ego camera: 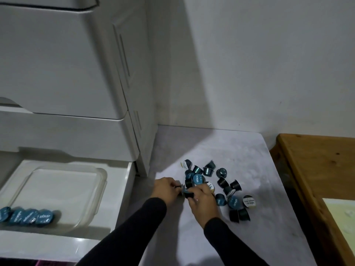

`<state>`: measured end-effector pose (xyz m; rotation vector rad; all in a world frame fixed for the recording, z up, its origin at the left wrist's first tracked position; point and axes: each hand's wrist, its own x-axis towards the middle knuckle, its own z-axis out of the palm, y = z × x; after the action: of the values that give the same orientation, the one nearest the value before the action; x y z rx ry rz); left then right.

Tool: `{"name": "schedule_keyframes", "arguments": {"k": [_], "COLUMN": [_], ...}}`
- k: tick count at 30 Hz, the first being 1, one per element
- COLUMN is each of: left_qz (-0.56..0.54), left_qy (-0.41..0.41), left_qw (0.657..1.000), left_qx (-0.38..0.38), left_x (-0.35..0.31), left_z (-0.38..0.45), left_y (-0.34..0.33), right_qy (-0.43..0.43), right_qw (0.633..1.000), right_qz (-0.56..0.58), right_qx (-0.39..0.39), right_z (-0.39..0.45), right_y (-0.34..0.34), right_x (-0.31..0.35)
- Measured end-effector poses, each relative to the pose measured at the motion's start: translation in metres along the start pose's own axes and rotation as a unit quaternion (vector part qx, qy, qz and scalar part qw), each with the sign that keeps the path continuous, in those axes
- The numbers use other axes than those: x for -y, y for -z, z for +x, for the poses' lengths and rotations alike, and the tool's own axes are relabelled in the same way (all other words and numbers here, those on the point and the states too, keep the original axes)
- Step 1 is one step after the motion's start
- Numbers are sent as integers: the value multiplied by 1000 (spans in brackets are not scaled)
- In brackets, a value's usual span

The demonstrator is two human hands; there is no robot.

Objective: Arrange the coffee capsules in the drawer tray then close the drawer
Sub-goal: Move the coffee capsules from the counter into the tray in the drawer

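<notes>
A loose heap of dark coffee capsules [215,186] lay on the pale marbled worktop [269,217], with bare surface around it. The left hand [166,189] and right hand [203,201] each pinched a capsule at the heap's near-left edge. Four blue-lidded capsules [26,217] lined the clear tray [96,189] in the open white drawer [123,189]; lids read "excelso".

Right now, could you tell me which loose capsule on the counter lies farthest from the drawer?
The white-lidded capsule at the pile's right edge; the others lie nearer the drawer.
</notes>
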<state>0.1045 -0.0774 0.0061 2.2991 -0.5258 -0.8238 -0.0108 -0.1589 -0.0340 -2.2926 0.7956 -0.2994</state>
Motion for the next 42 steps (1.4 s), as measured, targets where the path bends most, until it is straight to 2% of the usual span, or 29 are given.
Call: {"name": "schedule_keyframes", "arguments": {"k": [7,11,15,20,24,26,29,32,37,42], "left_qz": [-22,-4,-12,-49,-78,-79,-97,-116,-96,-49], "left_qy": [6,-15,-18,4,9,-5,-40,-83,-141,-185], "left_qw": [1000,1000,1000,999,997,996,993,989,985,981], "left_qx": [-2,26,12,-14,-25,-36,-45,-41,-33,-36], "left_x": [-3,-4,-1,-2,-1,-5,-14,-25,-35,-27], "left_z": [1,3,6,5,6,4,1,-5,-24,-55], "left_y": [-6,-12,-14,-8,-5,-1,11,32,83,144], "right_qy": [-20,-49,-64,-87,-159,-172,-138,-112,-93,-43], "right_qw": [998,996,994,992,973,963,966,963,955,968], "right_qz": [51,65,62,73,163,202,206,233,282,243], "right_qx": [-43,-21,-60,-59,-22,-35,-78,-79,-18,51], "right_z": [-6,-8,-3,4,9,13,20,29,41,38], "right_y": [-9,-6,-8,-5,3,12,30,55,93,107], "right_x": [-11,-15,-19,-18,-11,-6,1,13,55,117]}}
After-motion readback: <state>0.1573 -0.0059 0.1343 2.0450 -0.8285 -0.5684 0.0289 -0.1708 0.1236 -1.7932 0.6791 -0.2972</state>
